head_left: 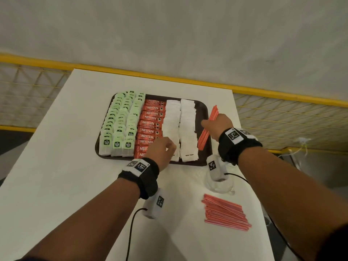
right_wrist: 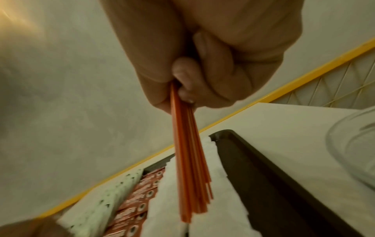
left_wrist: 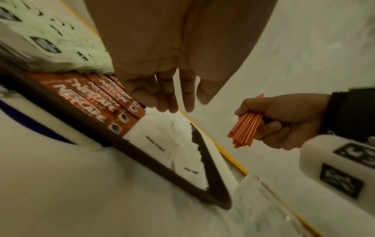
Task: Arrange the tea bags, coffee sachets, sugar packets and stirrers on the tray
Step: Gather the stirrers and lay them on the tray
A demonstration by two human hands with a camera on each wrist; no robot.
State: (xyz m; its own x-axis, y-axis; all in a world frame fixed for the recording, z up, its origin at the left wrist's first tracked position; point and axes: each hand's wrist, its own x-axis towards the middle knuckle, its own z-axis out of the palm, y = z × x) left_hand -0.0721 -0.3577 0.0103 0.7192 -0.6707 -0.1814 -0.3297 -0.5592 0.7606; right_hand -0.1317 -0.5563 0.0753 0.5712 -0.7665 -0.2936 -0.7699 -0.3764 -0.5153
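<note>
While the right hand point(head_left: 218, 127) is reaching out over the right side of the tray point(head_left: 204, 113), its fingers point(right_wrist: 183, 75) are curling tight around a bunch of orange stirrers point(head_left: 208, 128). The bunch is sticking out past both sides of the fist, and it is pointing along the bare strip of tray beside the sugar packets point(head_left: 179, 127). From the right wrist view, the stirrers point(right_wrist: 190, 160) are fanning out a little at the far end, above the white packets. The right arm is stretching forward and a black band with a printed square is wrapping around the wrist. The left hand point(head_left: 162, 150) is hanging over the near edge of the tray, where the coffee sachets point(head_left: 150, 125) are meeting the sugar packets. Its fingers point(left_wrist: 172, 97) are pointing down, loose and a bit apart, and they are holding nothing. I cannot tell if the tips are touching the packets. The tray is sitting on a white table point(head_left: 56, 166). Green tea bags point(head_left: 120, 123) are lying in rows on the left of the tray, the red coffee sachets are lying next to them, and two rows of white sugar packets are lying next to those. More stirrers point(head_left: 225, 211) are lying in a pile on the table near the person, to the right. A clear glass bowl point(head_left: 219, 183) is sitting between that pile and the tray, partly behind the right wrist.
</note>
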